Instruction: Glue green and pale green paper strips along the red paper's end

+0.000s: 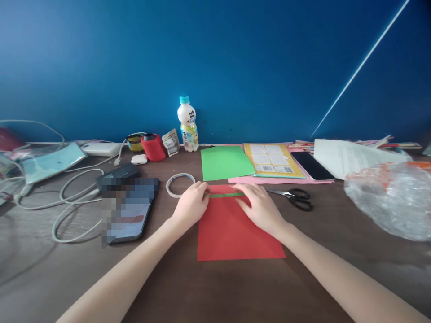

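A red paper sheet lies flat on the brown desk in front of me. Across its far part runs a thin green paper strip. My left hand rests at the sheet's left edge, its curled fingertips pinching the strip's left end. My right hand lies palm down on the sheet, fingers stretched out and pressing on the strip's right part. A roll of clear tape lies just beyond my left hand. Black-handled scissors lie to the right of my right hand.
A green sheet, pink paper, a yellow sticker card and a dark phone lie behind. A bottle stands at the blue wall. Left: a phone, white cables, a red cup. Right: a plastic bag.
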Tool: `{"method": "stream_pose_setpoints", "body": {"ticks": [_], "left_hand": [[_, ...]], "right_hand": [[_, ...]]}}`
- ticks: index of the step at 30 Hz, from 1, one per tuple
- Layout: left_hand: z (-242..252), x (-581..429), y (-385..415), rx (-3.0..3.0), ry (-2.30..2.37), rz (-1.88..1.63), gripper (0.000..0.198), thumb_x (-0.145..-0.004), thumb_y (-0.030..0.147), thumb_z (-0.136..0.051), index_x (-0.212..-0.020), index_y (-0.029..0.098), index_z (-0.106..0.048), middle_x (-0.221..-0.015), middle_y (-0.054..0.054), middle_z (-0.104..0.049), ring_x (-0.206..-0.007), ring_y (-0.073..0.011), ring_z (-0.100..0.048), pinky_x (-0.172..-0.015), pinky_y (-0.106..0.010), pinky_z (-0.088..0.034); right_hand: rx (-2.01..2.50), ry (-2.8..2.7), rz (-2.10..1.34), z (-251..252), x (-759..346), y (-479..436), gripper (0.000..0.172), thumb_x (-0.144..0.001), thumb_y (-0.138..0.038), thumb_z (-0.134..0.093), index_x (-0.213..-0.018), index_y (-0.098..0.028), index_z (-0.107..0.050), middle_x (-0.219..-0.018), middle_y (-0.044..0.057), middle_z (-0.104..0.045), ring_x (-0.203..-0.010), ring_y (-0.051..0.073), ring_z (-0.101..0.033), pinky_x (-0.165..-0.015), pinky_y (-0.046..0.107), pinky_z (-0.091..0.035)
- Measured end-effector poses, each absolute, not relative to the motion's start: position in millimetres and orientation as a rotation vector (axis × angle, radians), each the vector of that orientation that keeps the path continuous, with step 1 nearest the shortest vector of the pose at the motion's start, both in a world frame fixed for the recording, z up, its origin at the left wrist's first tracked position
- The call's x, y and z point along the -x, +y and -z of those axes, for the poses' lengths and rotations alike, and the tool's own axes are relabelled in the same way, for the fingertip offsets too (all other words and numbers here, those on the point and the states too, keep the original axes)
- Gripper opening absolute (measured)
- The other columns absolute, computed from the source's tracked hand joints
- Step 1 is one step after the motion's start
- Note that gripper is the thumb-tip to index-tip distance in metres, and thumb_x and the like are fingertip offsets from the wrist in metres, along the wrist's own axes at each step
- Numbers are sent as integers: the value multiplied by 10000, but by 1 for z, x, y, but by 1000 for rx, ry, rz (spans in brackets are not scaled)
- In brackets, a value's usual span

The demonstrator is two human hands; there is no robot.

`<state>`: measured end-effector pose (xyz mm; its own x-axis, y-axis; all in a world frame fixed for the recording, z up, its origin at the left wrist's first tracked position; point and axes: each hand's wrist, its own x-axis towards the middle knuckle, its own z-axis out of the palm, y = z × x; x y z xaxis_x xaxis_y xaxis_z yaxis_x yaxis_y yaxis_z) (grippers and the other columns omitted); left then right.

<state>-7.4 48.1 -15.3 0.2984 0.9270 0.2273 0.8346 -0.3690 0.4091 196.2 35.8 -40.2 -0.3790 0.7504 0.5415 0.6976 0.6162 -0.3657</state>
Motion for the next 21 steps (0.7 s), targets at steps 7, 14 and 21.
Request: {"method": "stream_pose_setpoints", "body": {"ticks": [7,14,21], "left_hand": [[16,2,45,-1812,1566,-842,107,-774,240,-475,-778,185,-566,-538,16,-586,-528,-142,-560,-530,-248,-424],[20,-14,39,-1356,1244,-931,61,-736,120,-519,-781,135,-557,-656,-19,-639,-632,-134,-642,-614,-249,-526],[18,-19,35,-1231,1176,-926,99,-749,77,-517,-809,115,-586,-724,-32,-669,-693,-136,-661,-707,-262,-545]], "right_hand": [[1023,-2047,-86,30,-191,28,99,-840,-182,-489,-916,-218,-541,-896,49,-612,-918,217,-528,-808,394,-406],[999,-1927,-493,28,-179,20,78,-836,-201,-506,-769,-203,-545,-751,5,-569,-724,139,-526,-654,268,-429],[1112,-1811,-682,30,-178,21,102,-823,-229,-516,-745,-200,-575,-722,-8,-579,-656,125,-517,-600,251,-405]]}}
